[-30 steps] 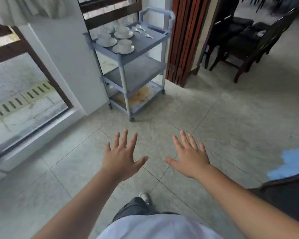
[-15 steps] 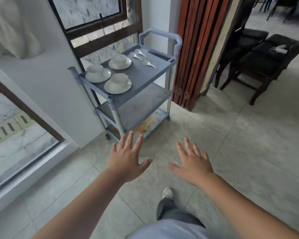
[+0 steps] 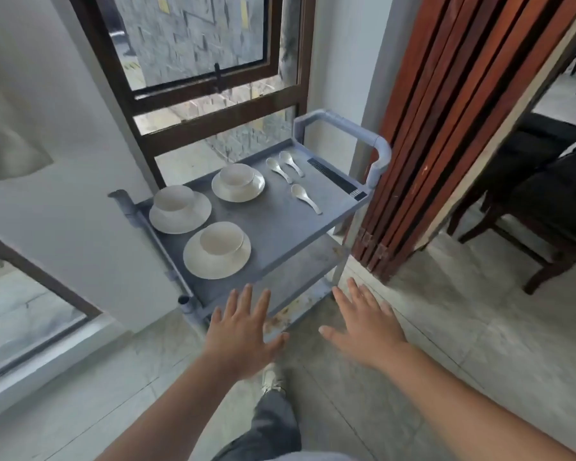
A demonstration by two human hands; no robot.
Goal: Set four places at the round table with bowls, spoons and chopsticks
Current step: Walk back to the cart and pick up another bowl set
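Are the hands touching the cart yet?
Apart. In the head view both the left hand and the right hand are open and empty, short of the cart, with floor visible around the fingers.

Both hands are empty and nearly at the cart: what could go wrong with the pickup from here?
Three likely trouble spots:
1. Each bowl sits loose on a saucer; lifting the saucer alone might let the bowl slide off.
2. The spoons lie beyond the bowls, so reaching over might knock the crockery.
3. The cart appears to hold three bowls and three spoons, so four places may come up short.
Left hand and right hand are open and empty.
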